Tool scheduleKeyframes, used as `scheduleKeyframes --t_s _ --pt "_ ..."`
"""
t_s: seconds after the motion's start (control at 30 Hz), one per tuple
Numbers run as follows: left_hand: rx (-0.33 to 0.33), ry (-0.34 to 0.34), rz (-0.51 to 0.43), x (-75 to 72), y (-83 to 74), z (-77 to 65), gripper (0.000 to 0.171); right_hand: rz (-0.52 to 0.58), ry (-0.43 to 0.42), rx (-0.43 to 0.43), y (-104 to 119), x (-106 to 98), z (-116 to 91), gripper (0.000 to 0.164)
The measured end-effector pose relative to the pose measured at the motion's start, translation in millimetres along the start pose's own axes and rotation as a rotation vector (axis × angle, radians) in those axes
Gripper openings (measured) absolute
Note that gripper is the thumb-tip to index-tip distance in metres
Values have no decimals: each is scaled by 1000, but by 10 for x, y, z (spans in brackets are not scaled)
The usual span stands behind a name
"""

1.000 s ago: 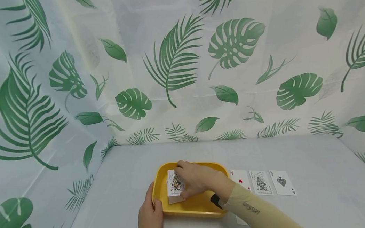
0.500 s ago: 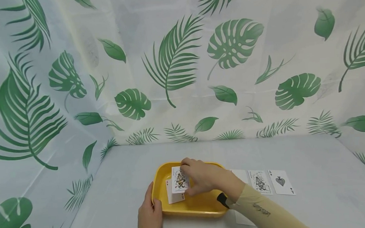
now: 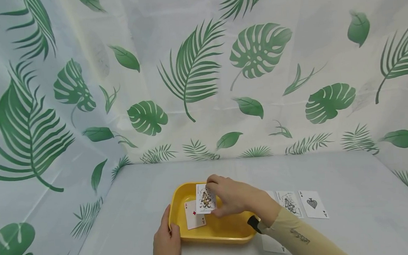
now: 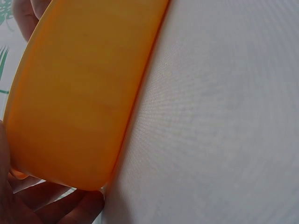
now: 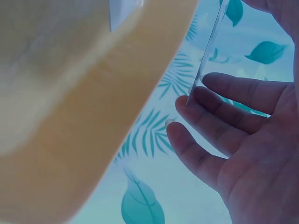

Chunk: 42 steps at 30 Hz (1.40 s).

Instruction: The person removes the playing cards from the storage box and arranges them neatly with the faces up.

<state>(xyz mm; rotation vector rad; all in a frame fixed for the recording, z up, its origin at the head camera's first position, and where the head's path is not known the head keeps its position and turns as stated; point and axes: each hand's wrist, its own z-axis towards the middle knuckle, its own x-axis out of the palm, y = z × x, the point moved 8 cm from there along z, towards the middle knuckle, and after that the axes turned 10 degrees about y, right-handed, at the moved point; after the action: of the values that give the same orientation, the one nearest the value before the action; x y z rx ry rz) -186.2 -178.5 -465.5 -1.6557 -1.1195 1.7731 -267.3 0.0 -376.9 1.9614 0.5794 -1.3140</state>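
My right hand (image 3: 234,196) pinches a joker playing card (image 3: 205,199) between thumb and fingertips above a yellow tray (image 3: 224,232). Seen edge-on in the right wrist view, the held card (image 5: 209,51) looks thin; whether more than one is held, I cannot tell. An ace of diamonds (image 3: 193,220) lies face up in the tray's left half, partly covered from view by the joker. At the tray's left end, my left hand (image 3: 166,241) grips the wall, thumb over the rim. Its fingers (image 4: 86,205) show against the tray's outside in the left wrist view.
Right of the tray, another joker (image 3: 290,205) and an ace of spades (image 3: 313,204) lie face up on the white cloth. A card nearer me (image 3: 272,243) is mostly hidden by the right forearm. A leaf-patterned sheet (image 3: 200,73) stands behind.
The joker has come up and right with my right hand, uncovering more of the ace of diamonds in the tray. My left hand keeps its hold on the tray.
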Motion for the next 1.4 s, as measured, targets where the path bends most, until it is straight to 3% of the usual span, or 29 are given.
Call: scheduleKeyframes --t_s 0.83,1.4 --pt "-39 0 -12 6 20 -2 57 61 -110 7 -215 -135 -460 68" --pt "-19 -10 -22 15 41 -4 57 76 -170 1 -419 -197 -824 68"
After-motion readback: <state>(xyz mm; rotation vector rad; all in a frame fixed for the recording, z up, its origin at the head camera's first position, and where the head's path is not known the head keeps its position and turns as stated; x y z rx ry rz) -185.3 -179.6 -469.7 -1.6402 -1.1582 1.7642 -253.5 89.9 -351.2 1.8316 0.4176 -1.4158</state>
